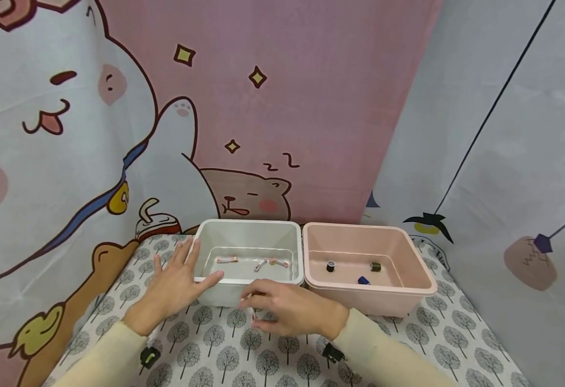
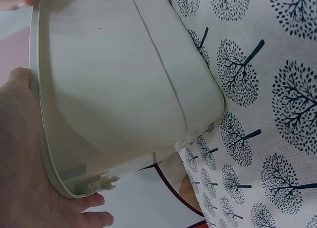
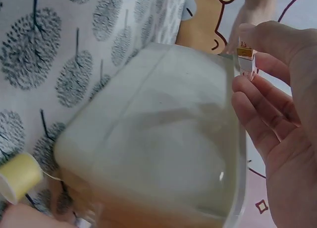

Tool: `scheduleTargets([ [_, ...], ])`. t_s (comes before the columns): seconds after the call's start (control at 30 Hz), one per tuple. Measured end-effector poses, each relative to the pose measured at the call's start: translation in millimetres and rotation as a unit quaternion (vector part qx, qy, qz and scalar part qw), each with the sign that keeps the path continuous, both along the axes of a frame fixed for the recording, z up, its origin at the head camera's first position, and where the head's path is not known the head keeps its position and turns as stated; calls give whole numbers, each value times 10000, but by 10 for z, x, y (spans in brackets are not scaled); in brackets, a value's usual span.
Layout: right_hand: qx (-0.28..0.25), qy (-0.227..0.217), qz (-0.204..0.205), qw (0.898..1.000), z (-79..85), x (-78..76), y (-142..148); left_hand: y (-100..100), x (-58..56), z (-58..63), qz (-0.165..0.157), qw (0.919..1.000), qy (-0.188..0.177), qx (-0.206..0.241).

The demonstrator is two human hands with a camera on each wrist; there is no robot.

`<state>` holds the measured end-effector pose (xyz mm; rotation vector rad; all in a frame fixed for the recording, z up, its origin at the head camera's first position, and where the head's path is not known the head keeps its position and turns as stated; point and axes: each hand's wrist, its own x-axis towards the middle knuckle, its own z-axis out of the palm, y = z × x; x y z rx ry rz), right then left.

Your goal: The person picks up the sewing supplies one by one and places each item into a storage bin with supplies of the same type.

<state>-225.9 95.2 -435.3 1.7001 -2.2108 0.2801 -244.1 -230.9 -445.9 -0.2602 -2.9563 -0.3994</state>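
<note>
My right hand (image 1: 294, 309) pinches a small folded tape measure (image 3: 246, 54), white with printed numbers and a yellow band, between thumb and fingertips. It is held at the front rim of the white bin (image 1: 248, 221). My left hand (image 1: 173, 282) touches the bin's front left corner, fingers spread and straight along the left side, thumb over the front rim. Inside the white bin lie a tape strip (image 1: 227, 259), a second strip (image 1: 260, 265) and a third strip (image 1: 279, 263), all pinkish white.
A pink bin (image 1: 359, 228) stands right of the white one. It contains a black thread spool (image 1: 330, 266), an olive spool (image 1: 376, 266) and a blue one (image 1: 363, 280). A yellow thread spool (image 3: 21, 178) shows low in the right wrist view. A tree-print cloth (image 1: 226, 357) covers the table.
</note>
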Motion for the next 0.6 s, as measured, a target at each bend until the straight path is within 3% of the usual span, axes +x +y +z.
scheduleTargets([
  [0.2, -84, 64, -86, 9999, 167, -41, 17, -1, -2, -22, 7, 10000, 3, -29],
  [0.6, -263, -2, -169, 9995, 417, -296, 138, -8, -18, -26, 22, 10000, -28, -2],
])
